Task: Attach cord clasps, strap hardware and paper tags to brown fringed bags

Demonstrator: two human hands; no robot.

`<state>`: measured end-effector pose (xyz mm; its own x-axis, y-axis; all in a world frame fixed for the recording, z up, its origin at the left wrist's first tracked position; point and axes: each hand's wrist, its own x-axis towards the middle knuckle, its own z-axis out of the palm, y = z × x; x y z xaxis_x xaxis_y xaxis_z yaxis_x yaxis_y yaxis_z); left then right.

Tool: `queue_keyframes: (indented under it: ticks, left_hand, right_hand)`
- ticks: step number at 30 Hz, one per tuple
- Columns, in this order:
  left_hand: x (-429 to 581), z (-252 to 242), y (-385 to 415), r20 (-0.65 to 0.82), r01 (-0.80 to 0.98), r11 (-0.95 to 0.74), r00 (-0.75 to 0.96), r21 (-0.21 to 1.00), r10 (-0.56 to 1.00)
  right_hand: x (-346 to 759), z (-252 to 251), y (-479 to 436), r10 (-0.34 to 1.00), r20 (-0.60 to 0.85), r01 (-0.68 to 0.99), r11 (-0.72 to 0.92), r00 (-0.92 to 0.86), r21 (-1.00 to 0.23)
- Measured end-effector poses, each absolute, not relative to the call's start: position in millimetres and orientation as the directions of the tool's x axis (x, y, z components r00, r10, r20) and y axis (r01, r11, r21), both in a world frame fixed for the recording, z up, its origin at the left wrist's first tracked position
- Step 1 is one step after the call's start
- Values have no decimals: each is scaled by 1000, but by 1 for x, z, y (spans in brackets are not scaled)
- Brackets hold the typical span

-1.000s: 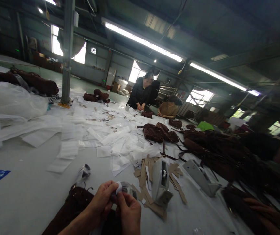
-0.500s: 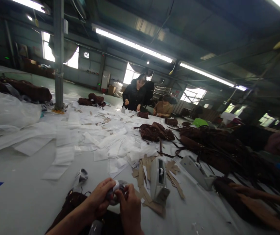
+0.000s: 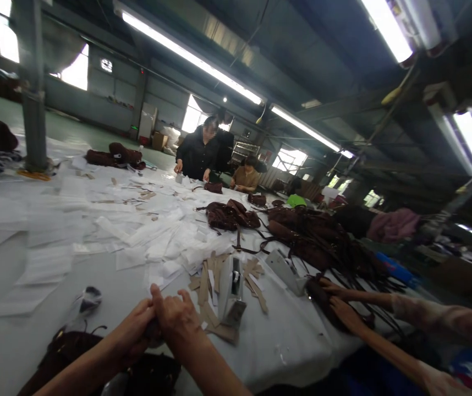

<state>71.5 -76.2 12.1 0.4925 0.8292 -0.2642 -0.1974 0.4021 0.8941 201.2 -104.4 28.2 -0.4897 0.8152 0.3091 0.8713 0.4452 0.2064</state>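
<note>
Hands meet low in the head view, pressed together over a small dark piece that is almost wholly hidden between them. The left hand (image 3: pixel 135 333) curls from the left with its fingers closed narrowly round that small dark piece (image 3: pixel 152 330), and the right hand (image 3: pixel 176 316) lies over it from the right, fingers bent down, so that both seem to pinch the same thing; what exactly it is cannot be told. Held tight and close to the body, it sits just above a dark brown bag (image 3: pixel 95 363) that lies at the near edge of the long white table (image 3: pixel 25 335), seemingly so the piece stays near the bag it belongs to. Just left of the hands a crumpled silvery wrapper (image 3: pixel 85 301) lies apart on the cloth. Beyond the fingers, within easy reach, stands a grey tape dispenser (image 3: pixel 234 291) among a fan of brown cardboard strips (image 3: pixel 209 278), and farther back white paper sheets (image 3: pixel 145 231) are strewn across the table. A heap of brown bags (image 3: pixel 302 236) with trailing straps fills the right side. From the right, another person's two hands (image 3: pixel 337 302) reach into that heap. At the far end a person in black (image 3: pixel 198 157) stands at the table beside a seated person in tan (image 3: pixel 246 177).
</note>
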Motion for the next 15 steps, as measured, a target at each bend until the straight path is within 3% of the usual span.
queue_keyframes:
  ticks: [3, 6, 9, 11, 15]
  left_hand:
    - [55, 30, -75, -354, -98, 492, 575, 865, 738]
    - [35, 50, -64, -383, 50, 452, 617, 891, 688]
    - [12, 59, -53, -297, 108, 280, 473, 954, 830]
    - [-5, 58, -54, -215, 134, 178, 369, 975, 904]
    - [-37, 44, -78, -122, 130, 68, 479, 989, 869]
  right_hand:
    - [200, 20, -102, 879, 260, 915, 368, -401, 166]
    - [199, 12, -95, 926, 247, 956, 256, -286, 146]
    - [200, 9, -87, 956, 204, 972, 184, -212, 145]
    - [203, 9, -81, 977, 173, 990, 117, -128, 74]
    - [208, 8, -75, 989, 139, 995, 54, -42, -89]
